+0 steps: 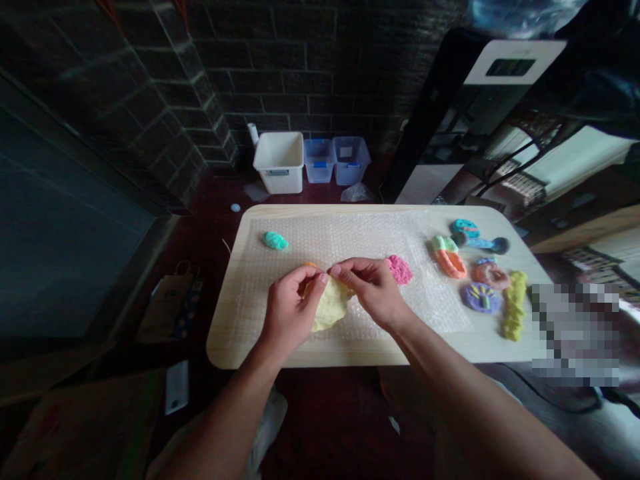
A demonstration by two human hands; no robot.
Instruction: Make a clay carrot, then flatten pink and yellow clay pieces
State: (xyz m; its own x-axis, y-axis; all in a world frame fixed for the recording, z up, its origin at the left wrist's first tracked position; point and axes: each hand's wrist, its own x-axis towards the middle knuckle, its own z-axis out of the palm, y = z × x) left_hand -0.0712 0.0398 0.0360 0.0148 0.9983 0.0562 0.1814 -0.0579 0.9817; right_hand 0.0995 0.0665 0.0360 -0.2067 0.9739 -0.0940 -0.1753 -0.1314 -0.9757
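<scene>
A flattened sheet of pale yellow modelling clay [331, 308] hangs between my hands above the bubble wrap. My left hand [295, 297] pinches its upper left edge between thumb and forefinger. Close beside it, my right hand [373, 287] grips the upper edge with thumb and fingers. A bit of orange clay [311, 265] shows just behind my left fingers, mostly hidden. Past my right knuckles lies a pink clay lump [400, 269]. A turquoise clay lump [275, 240] rests at the far left of the bubble wrap [370, 230].
Shaped clay pieces sit at the table's right: a green and orange one [450, 259], a blue bar with dark ends [481, 243], a purple disc [480, 298] and a yellow strip [515, 307]. Beyond the table [230, 353] stand a white bin [280, 160] and two clear boxes [350, 160].
</scene>
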